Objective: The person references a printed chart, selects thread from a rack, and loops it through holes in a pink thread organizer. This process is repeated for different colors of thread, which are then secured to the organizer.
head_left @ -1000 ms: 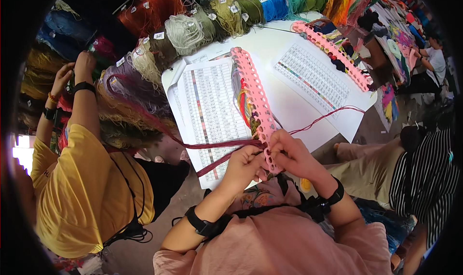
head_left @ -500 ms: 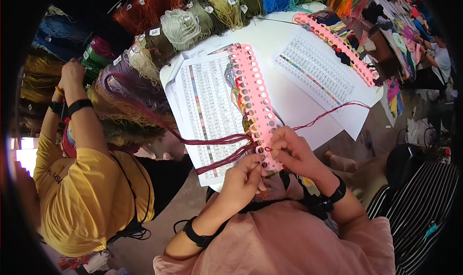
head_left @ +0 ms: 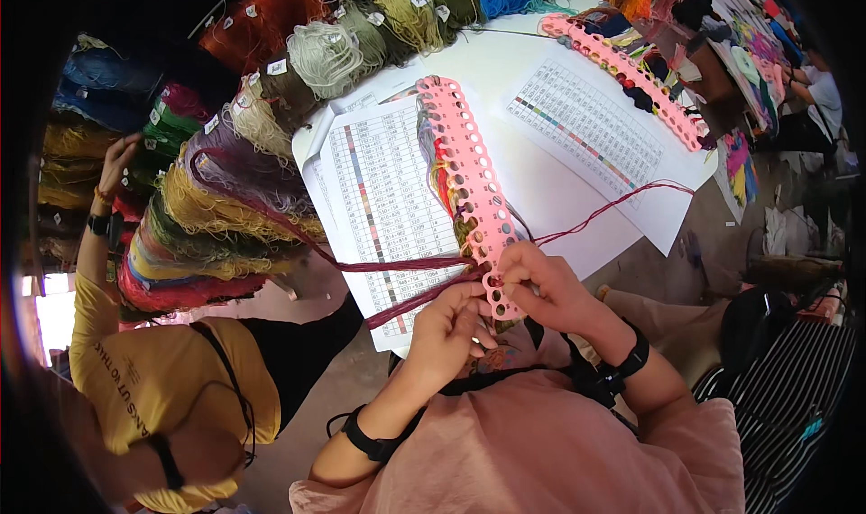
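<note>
A long pink thread card (head_left: 478,198) with rows of round holes lies across a printed chart (head_left: 379,216), coloured threads looped along its left edge. Both my hands are at its near end. My left hand (head_left: 451,325) is closed, its fingertips against the card's left edge. My right hand (head_left: 550,284) pinches dark red thread at the card's right edge; the exact grip is partly hidden by the fingers. Dark red strands (head_left: 406,264) run left from the card over the chart, and a thinner tail (head_left: 595,219) trails away to the right.
Skeins of thread (head_left: 329,59) line the table's far and left sides. A second pink card (head_left: 631,81) and another chart (head_left: 586,122) lie at the right on the white table (head_left: 487,59). A person in a yellow shirt (head_left: 180,388) stands at left, reaching toward the skeins.
My left hand's fingers have drawn slightly left and loosened a little; my right hand stays pinched at the card. The person in yellow has leaned back, one arm still stretched toward the skeins.
</note>
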The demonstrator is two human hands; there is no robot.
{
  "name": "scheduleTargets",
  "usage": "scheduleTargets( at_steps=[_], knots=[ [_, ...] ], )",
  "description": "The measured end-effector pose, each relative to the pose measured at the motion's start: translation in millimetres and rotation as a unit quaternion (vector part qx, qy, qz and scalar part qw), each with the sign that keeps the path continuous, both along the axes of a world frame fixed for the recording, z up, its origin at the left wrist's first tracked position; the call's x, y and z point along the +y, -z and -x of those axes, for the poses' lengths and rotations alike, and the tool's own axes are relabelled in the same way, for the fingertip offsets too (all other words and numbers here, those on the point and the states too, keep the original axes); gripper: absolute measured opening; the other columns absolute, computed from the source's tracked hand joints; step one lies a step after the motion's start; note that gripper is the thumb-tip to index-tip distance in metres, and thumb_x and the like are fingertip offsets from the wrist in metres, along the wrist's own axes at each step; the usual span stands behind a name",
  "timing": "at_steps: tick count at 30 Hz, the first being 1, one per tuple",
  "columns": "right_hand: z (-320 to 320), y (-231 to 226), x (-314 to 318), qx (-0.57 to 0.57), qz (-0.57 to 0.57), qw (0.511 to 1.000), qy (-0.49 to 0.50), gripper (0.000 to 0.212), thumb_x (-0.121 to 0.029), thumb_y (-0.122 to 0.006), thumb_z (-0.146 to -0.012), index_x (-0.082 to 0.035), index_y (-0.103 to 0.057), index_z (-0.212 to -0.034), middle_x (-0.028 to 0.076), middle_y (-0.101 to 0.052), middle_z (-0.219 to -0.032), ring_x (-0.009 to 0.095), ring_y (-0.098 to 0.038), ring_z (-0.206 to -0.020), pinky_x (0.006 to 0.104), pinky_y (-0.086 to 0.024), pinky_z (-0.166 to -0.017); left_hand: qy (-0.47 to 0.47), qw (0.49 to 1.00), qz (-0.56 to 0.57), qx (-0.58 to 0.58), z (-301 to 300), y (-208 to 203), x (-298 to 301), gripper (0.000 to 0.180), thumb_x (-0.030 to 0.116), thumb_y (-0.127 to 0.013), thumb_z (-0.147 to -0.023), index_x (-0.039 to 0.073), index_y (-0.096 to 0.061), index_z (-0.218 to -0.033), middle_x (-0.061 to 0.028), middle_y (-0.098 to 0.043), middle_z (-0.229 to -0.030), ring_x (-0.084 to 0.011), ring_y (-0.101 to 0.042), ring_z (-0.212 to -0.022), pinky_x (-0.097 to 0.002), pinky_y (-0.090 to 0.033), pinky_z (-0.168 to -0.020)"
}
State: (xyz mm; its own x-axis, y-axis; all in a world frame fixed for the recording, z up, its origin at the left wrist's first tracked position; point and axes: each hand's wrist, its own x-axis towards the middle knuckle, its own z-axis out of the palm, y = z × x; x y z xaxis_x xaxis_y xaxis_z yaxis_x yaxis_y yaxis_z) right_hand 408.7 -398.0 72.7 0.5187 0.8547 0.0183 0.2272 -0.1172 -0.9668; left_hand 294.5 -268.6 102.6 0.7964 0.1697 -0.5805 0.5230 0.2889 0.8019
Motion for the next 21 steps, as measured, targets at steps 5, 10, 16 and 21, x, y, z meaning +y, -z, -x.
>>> scheduleTargets(
  at_steps=[5,10,16,21],
  knots=[
    [-2.5,-11.8,1.1,0.035,0.029,0.999,0.0,0.012,0.002,-0.047,-0.07,0.0,-0.046,-0.081,0.004,-0.049,-0.079,0.011,-0.048,-0.055,0.023,-0.036,-0.048,-0.035,0.995,0.09,-0.013,-5.4,11.6,4.5,0.021,0.009,-0.038,-0.087,-0.001,-0.047,-0.103,-0.0059,-0.056,-0.078,-0.007,-0.052,-0.052,-0.0168,-0.04,-0.044],
    [-5.2,-11.0,4.5,0.012,0.022,1.0,-0.015,0.019,0.003,-0.044,-0.069,-0.001,-0.042,-0.088,0.005,-0.049,-0.066,0.012,-0.046,-0.05,0.0237,-0.035,-0.046,-0.043,0.996,0.077,-0.008,-15.3,11.5,6.2,0.012,0.01,-0.046,-0.084,0.001,-0.052,-0.086,-0.0036,-0.057,-0.064,-0.0053,-0.046,-0.041,-0.0153,-0.033,-0.037],
    [-4.3,-9.1,10.2,-0.013,0.012,1.0,-0.015,0.02,0.004,-0.045,-0.068,-0.002,-0.041,-0.088,0.009,-0.045,-0.058,0.022,-0.048,-0.047,0.0302,-0.036,-0.044,-0.022,0.999,-0.019,0.014,-18.1,14.1,8.3,0.009,0.011,-0.048,-0.083,0.003,-0.051,-0.081,-0.0022,-0.055,-0.063,-0.0043,-0.043,-0.041,-0.0156,-0.028,-0.036],
    [1.1,-1.8,8.3,-0.028,-0.004,1.0,0.013,0.017,0.004,-0.046,-0.071,-0.002,-0.041,-0.087,0.006,-0.047,-0.07,0.012,-0.045,-0.053,0.0245,-0.036,-0.046,-0.062,0.988,0.135,-0.048,4.2,17.1,34.4,0.012,0.008,-0.045,-0.084,0.001,-0.049,-0.093,-0.0049,-0.056,-0.072,-0.0047,-0.037,-0.045,-0.0164,-0.027,-0.041]
  ],
)
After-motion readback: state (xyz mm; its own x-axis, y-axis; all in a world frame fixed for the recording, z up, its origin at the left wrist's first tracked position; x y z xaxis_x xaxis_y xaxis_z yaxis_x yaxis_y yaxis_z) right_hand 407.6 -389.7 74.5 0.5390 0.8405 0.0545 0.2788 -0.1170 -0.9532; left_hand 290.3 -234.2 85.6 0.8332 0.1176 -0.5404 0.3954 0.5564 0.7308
